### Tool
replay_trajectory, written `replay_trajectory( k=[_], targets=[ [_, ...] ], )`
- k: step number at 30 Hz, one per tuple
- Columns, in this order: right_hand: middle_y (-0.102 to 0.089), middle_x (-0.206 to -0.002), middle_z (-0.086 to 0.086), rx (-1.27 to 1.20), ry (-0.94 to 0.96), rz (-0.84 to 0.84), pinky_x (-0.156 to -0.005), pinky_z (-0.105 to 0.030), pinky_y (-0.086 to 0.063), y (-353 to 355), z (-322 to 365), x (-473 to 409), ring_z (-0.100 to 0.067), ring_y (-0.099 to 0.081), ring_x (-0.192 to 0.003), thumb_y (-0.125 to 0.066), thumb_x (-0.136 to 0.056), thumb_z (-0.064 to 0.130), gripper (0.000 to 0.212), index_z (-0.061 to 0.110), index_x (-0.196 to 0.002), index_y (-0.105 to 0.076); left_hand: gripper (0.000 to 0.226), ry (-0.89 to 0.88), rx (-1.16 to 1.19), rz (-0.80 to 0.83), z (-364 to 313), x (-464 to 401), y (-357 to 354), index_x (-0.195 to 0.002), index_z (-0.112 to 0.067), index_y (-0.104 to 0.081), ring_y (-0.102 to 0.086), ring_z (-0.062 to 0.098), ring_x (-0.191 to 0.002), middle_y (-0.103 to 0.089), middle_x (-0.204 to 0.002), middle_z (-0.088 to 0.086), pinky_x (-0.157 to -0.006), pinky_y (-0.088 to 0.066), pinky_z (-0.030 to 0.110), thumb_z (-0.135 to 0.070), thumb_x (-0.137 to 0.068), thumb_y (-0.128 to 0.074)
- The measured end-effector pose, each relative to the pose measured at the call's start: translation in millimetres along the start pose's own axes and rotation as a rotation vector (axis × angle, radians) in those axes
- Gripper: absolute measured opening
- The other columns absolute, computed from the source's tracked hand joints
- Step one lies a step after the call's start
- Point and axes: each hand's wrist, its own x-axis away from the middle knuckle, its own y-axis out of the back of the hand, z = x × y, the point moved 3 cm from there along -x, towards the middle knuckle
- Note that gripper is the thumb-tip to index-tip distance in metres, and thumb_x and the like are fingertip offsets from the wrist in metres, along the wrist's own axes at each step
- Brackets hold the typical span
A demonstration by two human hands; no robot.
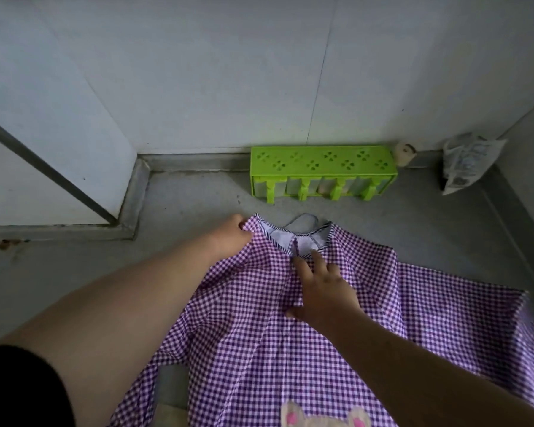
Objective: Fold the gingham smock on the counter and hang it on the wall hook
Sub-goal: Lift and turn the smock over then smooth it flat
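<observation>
A purple-and-white gingham smock (367, 306) lies spread on the grey counter (182, 208), neckline toward the wall, with a striped collar trim and a grey hanging loop (304, 217). A beige bear patch shows at its bottom edge. My left hand (233, 234) pinches the smock's left shoulder near the collar. My right hand (322, 288) lies flat on the cloth just below the neckline, fingers spread. No wall hook is in view.
A bright green plastic rack (321, 163) with several compartments stands against the back wall. A small beige object (405, 153) and a printed plastic bag (466, 161) sit in the right corner. A raised ledge and a dark bar run along the left.
</observation>
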Motion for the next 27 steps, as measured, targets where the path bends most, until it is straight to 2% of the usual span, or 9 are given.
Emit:
replay_trajectory(
  k=[4,9,11,14,17,19,22,25,27],
  targets=[
    [-0.008,-0.166,-0.018,0.059,0.012,0.054,-0.100,-0.054,-0.053,1.5,0.5,-4.1,-0.044,-0.031,-0.143,-0.067,-0.074,0.078,0.117,0.038,-0.159,0.003,0.048,0.020,0.008,0.025,16.3,2.0,-1.9,-0.119,-0.029,-0.057,-0.067,0.018,-0.102,-0.070,-0.116,-0.002,-0.098,-0.052,0.039,-0.061,-0.083,-0.062],
    [-0.001,-0.168,-0.019,0.149,-0.003,0.118,-0.104,-0.057,-0.047,6.4,-3.4,-11.9,-0.046,-0.021,-0.148,-0.058,-0.075,0.085,0.121,0.035,-0.160,0.013,0.098,0.166,-0.129,0.095,59.9,19.1,11.2,-0.151,-0.025,-0.050,-0.063,0.027,-0.122,-0.061,-0.145,0.005,-0.109,-0.049,0.050,-0.085,-0.073,-0.047],
    [-0.003,-0.167,-0.020,0.159,-0.011,0.124,-0.104,-0.058,-0.046,13.4,-4.8,-16.7,-0.047,-0.022,-0.148,-0.059,-0.075,0.083,0.125,0.032,-0.159,0.018,0.100,0.183,-0.198,0.195,79.4,34.6,18.8,-0.153,-0.029,-0.052,-0.061,0.025,-0.127,-0.059,-0.151,0.004,-0.116,-0.043,0.050,-0.090,-0.074,-0.045],
    [-0.002,-0.168,-0.020,0.149,-0.044,0.121,-0.105,-0.061,-0.046,22.0,-12.3,-24.2,-0.049,-0.023,-0.147,-0.064,-0.076,0.078,0.126,0.035,-0.157,0.023,0.097,0.238,-0.219,0.333,106.0,53.8,25.8,-0.150,-0.031,-0.056,-0.066,0.020,-0.119,-0.065,-0.143,0.000,-0.113,-0.046,0.047,-0.088,-0.071,-0.064],
    [0.000,-0.167,-0.019,0.131,-0.090,0.104,-0.101,-0.056,-0.049,26.2,-8.3,-24.2,-0.046,-0.031,-0.143,-0.068,-0.079,0.072,0.124,0.034,-0.159,0.020,0.103,0.242,-0.162,0.365,132.6,68.6,41.3,-0.144,-0.027,-0.061,-0.068,0.020,-0.118,-0.068,-0.139,-0.001,-0.113,-0.048,0.048,-0.088,-0.062,-0.072],
    [-0.006,-0.165,-0.019,0.213,-0.076,0.016,-0.096,-0.049,-0.053,27.3,9.5,-14.7,-0.040,-0.041,-0.135,-0.067,-0.089,0.054,0.110,0.028,-0.162,0.011,0.113,0.248,-0.112,0.363,149.6,81.7,53.7,-0.137,-0.028,-0.062,-0.067,0.022,-0.118,-0.066,-0.140,-0.001,-0.115,-0.047,0.049,-0.094,-0.047,-0.075],
    [-0.018,-0.161,-0.018,0.297,0.041,-0.009,-0.092,-0.044,-0.054,8.9,42.7,4.8,-0.034,-0.045,-0.130,-0.051,-0.099,0.027,0.082,0.024,-0.163,0.000,0.085,0.234,-0.312,0.478,160.2,103.7,63.1,-0.119,-0.036,-0.061,-0.067,0.018,-0.115,-0.068,-0.134,-0.003,-0.111,-0.050,0.045,-0.081,-0.051,-0.082],
    [-0.003,-0.168,-0.021,0.138,-0.021,0.145,-0.108,-0.054,-0.045,-10.9,60.7,15.5,-0.045,-0.019,-0.150,-0.049,-0.095,0.060,0.096,0.019,-0.162,0.005,0.040,0.201,-0.439,0.410,175.2,107.8,70.8,-0.123,-0.033,-0.063,-0.065,0.018,-0.117,-0.067,-0.131,-0.004,-0.110,-0.050,0.042,-0.052,-0.089,-0.073],
    [0.010,-0.168,-0.022,0.099,-0.075,0.206,-0.113,-0.058,-0.037,-12.9,66.6,13.8,-0.050,-0.002,-0.153,-0.042,-0.083,0.085,0.117,0.017,-0.162,0.011,0.035,0.179,-0.387,0.333,183.0,106.7,75.9,-0.129,-0.030,-0.063,-0.064,0.018,-0.118,-0.066,-0.132,-0.005,-0.112,-0.048,0.044,-0.046,-0.098,-0.064]
  ],
)
